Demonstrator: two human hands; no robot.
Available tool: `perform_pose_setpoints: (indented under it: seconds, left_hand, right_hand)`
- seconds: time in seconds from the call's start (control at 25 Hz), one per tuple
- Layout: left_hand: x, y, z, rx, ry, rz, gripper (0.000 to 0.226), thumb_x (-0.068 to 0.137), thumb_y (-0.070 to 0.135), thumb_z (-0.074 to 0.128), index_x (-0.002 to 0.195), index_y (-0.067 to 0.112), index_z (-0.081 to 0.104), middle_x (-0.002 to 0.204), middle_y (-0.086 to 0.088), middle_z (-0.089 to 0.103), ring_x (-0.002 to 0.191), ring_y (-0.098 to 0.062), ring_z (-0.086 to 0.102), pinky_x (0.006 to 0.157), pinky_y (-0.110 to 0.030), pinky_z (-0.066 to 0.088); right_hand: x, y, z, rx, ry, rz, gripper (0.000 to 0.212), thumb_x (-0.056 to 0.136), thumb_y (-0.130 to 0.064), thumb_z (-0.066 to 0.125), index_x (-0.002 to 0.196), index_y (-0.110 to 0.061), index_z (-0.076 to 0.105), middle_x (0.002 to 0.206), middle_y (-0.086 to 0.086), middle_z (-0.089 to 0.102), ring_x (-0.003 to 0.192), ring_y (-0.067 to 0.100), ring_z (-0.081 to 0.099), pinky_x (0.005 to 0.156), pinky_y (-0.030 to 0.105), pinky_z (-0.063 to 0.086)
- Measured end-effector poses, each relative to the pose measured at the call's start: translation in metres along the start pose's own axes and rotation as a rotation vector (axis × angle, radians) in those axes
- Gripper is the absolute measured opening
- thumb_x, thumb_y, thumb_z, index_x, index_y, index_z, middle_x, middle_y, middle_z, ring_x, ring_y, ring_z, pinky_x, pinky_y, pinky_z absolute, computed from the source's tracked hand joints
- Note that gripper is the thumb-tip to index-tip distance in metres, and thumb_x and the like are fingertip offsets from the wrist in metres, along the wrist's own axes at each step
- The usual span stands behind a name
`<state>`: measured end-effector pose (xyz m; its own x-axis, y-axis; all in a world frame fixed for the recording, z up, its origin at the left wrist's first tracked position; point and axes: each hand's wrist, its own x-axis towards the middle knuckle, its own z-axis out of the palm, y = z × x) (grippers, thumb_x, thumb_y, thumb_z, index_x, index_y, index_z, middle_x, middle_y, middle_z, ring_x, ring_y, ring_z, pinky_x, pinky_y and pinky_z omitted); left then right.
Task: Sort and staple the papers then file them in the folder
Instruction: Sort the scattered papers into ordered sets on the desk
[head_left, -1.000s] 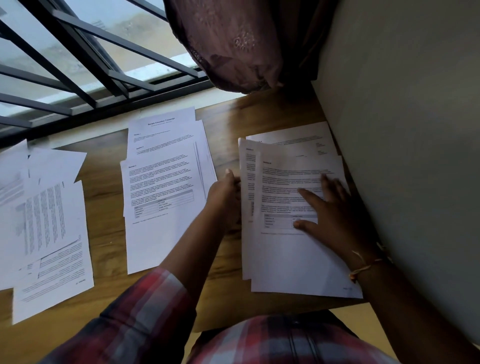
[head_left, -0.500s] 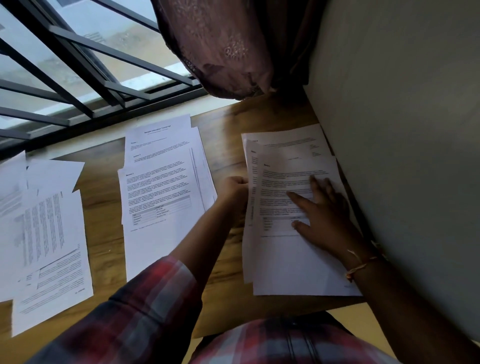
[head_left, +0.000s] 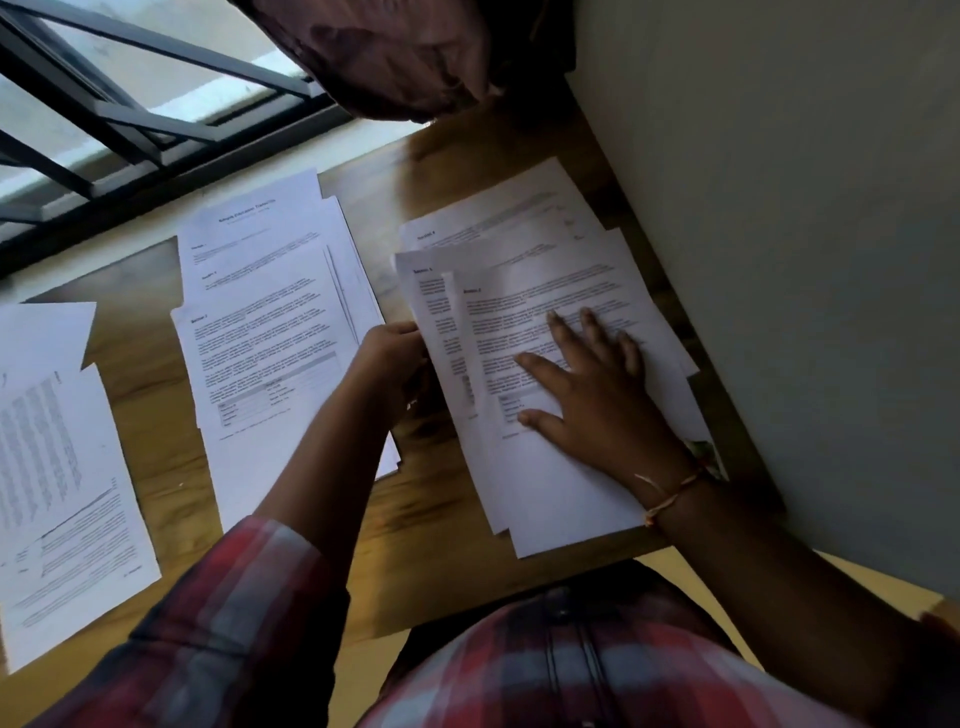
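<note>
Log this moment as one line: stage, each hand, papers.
stage: sorting | left hand: grips left edge of right-hand stack of white printed sheets | right hand: pressed flat on top sheet

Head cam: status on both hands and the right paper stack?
Left hand grips left edge of right stack. Right hand flat on it, fingers spread. Middle stack and left stack apart on table; no stapler or folder seen.

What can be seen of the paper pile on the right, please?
The right pile is several white printed sheets, loosely fanned and not squared. Its uppermost page shows a bold heading, blocks of text and a small table. It lies on the wooden table, close to the wall. The right hand rests flat on it with fingers spread. The left hand grips its left edge.
</note>
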<state>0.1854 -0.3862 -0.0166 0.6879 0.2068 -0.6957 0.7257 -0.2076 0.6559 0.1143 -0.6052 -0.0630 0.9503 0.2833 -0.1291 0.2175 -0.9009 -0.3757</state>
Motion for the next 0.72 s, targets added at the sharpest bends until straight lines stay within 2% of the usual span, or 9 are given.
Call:
perform_pose_setpoints:
  seconds: [0.12,0.2,0.32,0.44,0.48,0.6,0.72]
  left_hand:
    - [0.001,-0.002,-0.002,-0.005,-0.018,-0.013,0.021,0.1,0.022,0.064,0.091,0.007,0.076,0.084,-0.012,0.075,0.101,-0.047,0.07,0.094,-0.059,0.055]
    - [0.001,-0.003,-0.001,0.0,-0.003,0.0,0.021,0.1,0.024,0.063,0.094,0.008,0.076,0.085,-0.011,0.076,0.103,-0.046,0.07,0.092,-0.058,0.057]
    - [-0.001,-0.006,0.003,0.009,0.039,0.063,0.022,0.1,0.025,0.063,0.094,0.009,0.076,0.084,-0.009,0.077,0.091,-0.04,0.073,0.082,-0.052,0.061]
    - [-0.001,-0.013,0.009,0.0,0.105,0.127,0.021,0.098,0.022,0.065,0.096,0.004,0.074,0.083,-0.008,0.076,0.076,-0.029,0.076,0.062,-0.035,0.062]
    - [0.0,-0.015,0.011,0.028,0.135,0.152,0.02,0.097,0.022,0.066,0.095,0.003,0.074,0.082,-0.007,0.076,0.074,-0.027,0.076,0.061,-0.034,0.062]
    - [0.0,-0.017,0.017,0.141,0.21,0.212,0.016,0.092,0.025,0.07,0.087,0.01,0.073,0.082,-0.003,0.076,0.072,-0.021,0.076,0.066,-0.041,0.065]
    - [-0.005,-0.018,0.021,0.176,0.246,0.271,0.015,0.09,0.032,0.071,0.089,0.017,0.07,0.084,0.003,0.075,0.075,-0.017,0.075,0.069,-0.043,0.064]
  right_hand:
    - [0.0,-0.001,0.004,-0.004,0.028,0.015,0.067,0.087,-0.06,0.068,0.147,-0.037,0.051,0.168,0.011,0.024,0.155,0.04,0.013,0.119,0.066,0.014]
    - [-0.002,-0.001,0.005,0.005,0.04,0.018,0.066,0.087,-0.06,0.068,0.147,-0.036,0.051,0.168,0.011,0.023,0.155,0.04,0.012,0.119,0.065,0.013]
    - [-0.003,-0.001,0.006,0.011,0.058,0.027,0.066,0.087,-0.059,0.069,0.146,-0.035,0.052,0.168,0.012,0.024,0.155,0.041,0.013,0.118,0.067,0.014]
    - [-0.004,-0.002,0.008,0.01,0.069,0.038,0.066,0.087,-0.062,0.066,0.144,-0.033,0.054,0.167,0.013,0.026,0.155,0.042,0.014,0.117,0.068,0.015]
    - [-0.004,-0.003,0.009,0.012,0.078,0.045,0.066,0.087,-0.065,0.062,0.144,-0.033,0.054,0.167,0.013,0.026,0.155,0.042,0.014,0.116,0.068,0.016]
    - [-0.002,-0.012,0.009,0.018,0.123,0.025,0.074,0.087,-0.077,0.04,0.146,-0.033,0.048,0.166,0.012,0.027,0.154,0.04,0.016,0.115,0.067,0.018]
    - [0.004,-0.027,0.01,0.009,0.099,-0.078,0.075,0.087,-0.08,0.034,0.152,-0.042,0.037,0.169,0.008,0.019,0.156,0.039,0.01,0.118,0.066,0.016]
